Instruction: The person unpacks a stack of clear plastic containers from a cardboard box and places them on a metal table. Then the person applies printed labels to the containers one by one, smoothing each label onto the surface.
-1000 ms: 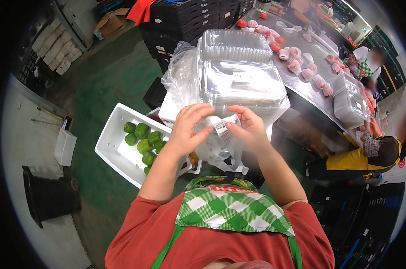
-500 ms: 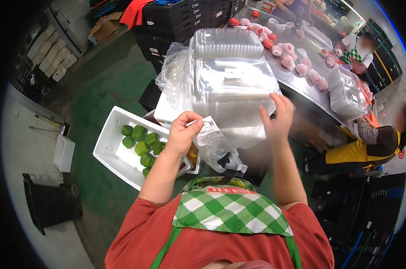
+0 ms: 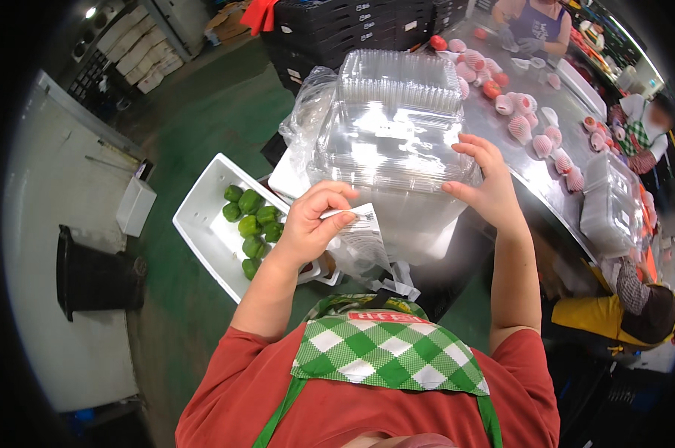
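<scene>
A tall stack of clear plastic clamshell boxes (image 3: pixel 397 153) rises in front of me, with a small label on the shiny upper lid. My left hand (image 3: pixel 319 220) pinches a white printed label sheet (image 3: pixel 367 231), whose lower part hangs down at the near side of the stack. At the stack's right edge is my right hand (image 3: pixel 494 183), thumb and fingers apart and curved toward the lid; whether the fingertips touch the plastic I cannot tell. Crumpled clear plastic wrap (image 3: pixel 311 112) lies along the stack's left side.
Green bell peppers (image 3: pixel 251 224) lie in a white foam box (image 3: pixel 203 231) at left. Tomatoes in pink foam nets (image 3: pixel 520 128) cover part of a steel table (image 3: pixel 531 168). Black crates (image 3: pixel 330 33) stand behind the boxes. Co-workers (image 3: pixel 535 30) are around the table.
The whole view has shifted, so the surroundings appear farther right. My right hand has turned slightly at the boxes' right edge, its fingers still apart. My left hand keeps the label sheet.
</scene>
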A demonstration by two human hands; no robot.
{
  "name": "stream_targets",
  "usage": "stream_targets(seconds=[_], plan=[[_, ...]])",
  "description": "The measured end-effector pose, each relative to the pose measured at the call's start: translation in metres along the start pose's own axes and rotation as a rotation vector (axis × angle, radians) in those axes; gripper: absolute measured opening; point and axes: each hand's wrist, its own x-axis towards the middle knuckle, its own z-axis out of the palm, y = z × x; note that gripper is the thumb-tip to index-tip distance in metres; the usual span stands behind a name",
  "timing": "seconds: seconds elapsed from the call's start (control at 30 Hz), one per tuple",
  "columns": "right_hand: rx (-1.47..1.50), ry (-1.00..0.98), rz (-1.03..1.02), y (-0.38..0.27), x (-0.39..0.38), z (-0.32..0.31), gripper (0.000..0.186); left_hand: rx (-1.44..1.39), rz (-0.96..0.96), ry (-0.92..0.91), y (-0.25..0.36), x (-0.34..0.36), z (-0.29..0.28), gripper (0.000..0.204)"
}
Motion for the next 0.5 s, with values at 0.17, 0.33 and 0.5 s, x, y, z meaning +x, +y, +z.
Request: stream_targets(seconds=[0.17,0.33,0.5], plan=[[-0.024,0.057,-0.061,-0.004,0.011,-0.007,0.055,0.180,-0.088,-0.061,0.011,0.006,0.009,0.007],[-0.156,0.207,-0.130,-0.010,0.020,-0.016,0.045,0.247,0.006,-0.027,0.013,0.022,0.018,0.010],[-0.397,0.518,-0.269,-0.023,0.042,-0.021,0.034,0.303,-0.094,-0.063,-0.004,0.043,0.015,0.011]])
